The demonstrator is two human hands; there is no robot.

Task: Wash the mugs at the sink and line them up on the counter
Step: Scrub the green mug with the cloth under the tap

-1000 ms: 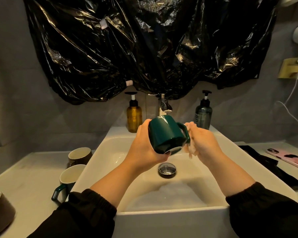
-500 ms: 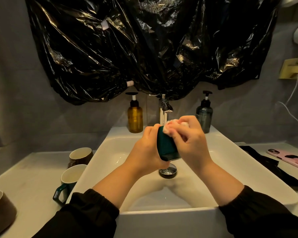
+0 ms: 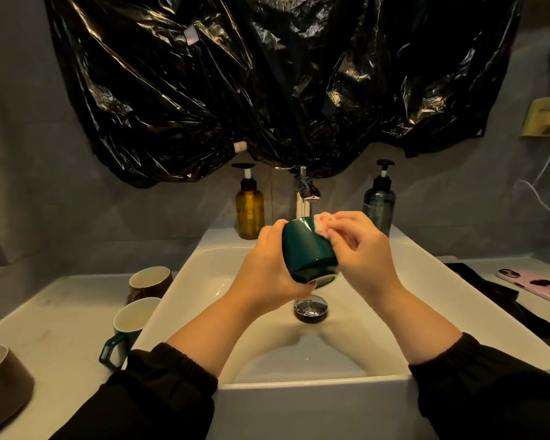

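My left hand (image 3: 267,265) grips a dark green mug (image 3: 308,249) tilted over the white sink (image 3: 204,271), its mouth facing down toward me. My right hand (image 3: 365,249) presses a small pink sponge (image 3: 323,225) against the mug's upper far side. On the counter to the left stand a brown mug (image 3: 150,281), a green mug with a pale inside (image 3: 131,325) and a brown mug at the frame's edge (image 3: 0,382). The held mug's handle is hidden.
A chrome tap (image 3: 304,198) stands behind the basin between an amber pump bottle (image 3: 250,211) and a dark pump bottle (image 3: 380,201). The drain plug (image 3: 310,308) sits below the mug. A black cloth (image 3: 502,300) and pink phone (image 3: 534,282) lie on the right counter.
My right hand came from beside the handle onto the mug with the sponge and now rubs its upper side. The mug turned, so its handle went out of sight.
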